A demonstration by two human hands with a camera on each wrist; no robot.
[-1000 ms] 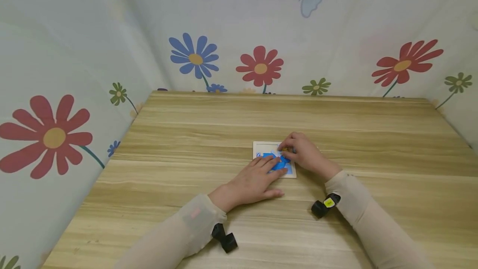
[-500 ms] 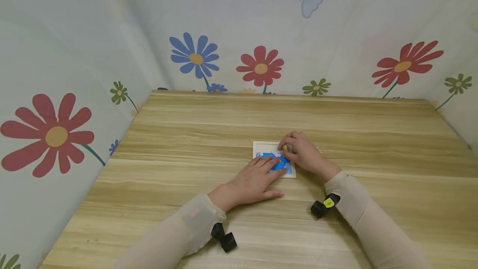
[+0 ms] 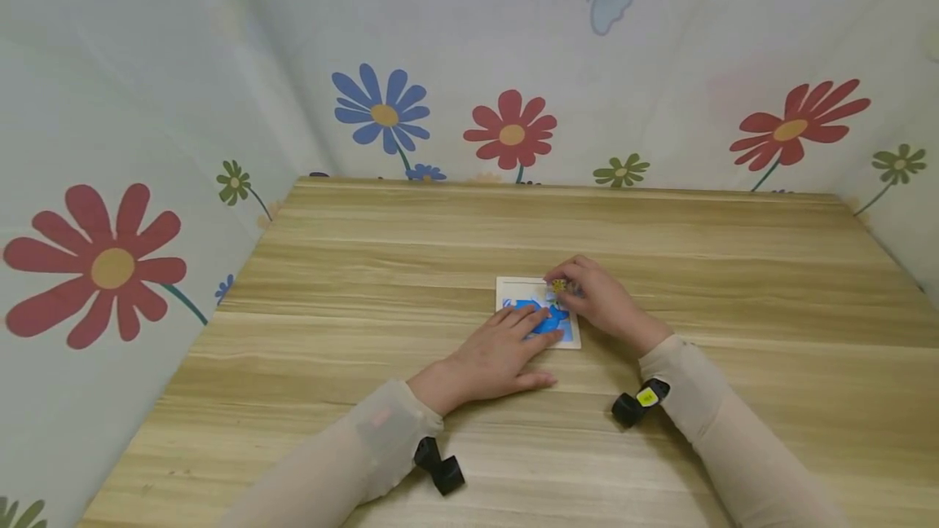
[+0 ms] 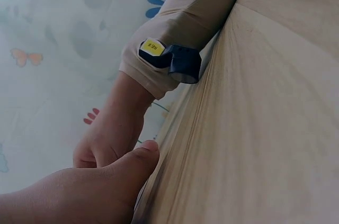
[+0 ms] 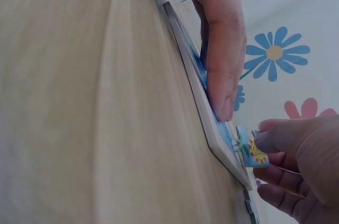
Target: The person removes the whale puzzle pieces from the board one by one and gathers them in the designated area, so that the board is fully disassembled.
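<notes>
A small square picture puzzle in a pale frame (image 3: 501, 293) lies on the table, its pieces showing a blue picture. My left hand (image 3: 493, 357) rests on it with fingers spread out straight over the lower left part. At the frame's upper right corner, my right hand (image 3: 605, 300) pinches a puzzle piece (image 5: 258, 152) between thumb and fingers. That piece has a yellow smiling sun on light blue and stands tilted up from the puzzle in the right wrist view. The left wrist view shows no puzzle, only my hands.
The wood-grain table (image 3: 352, 267) spreads out around the frame. Thin dark-edged flat pieces (image 5: 251, 207) lie beyond the frame in the right wrist view. A flowered cloth (image 3: 440, 23) hangs behind the table and at both sides.
My right hand has raised the sun piece slightly and shifted it a little away from me; more of the sun now shows. My left hand has stayed in place on the puzzle.
</notes>
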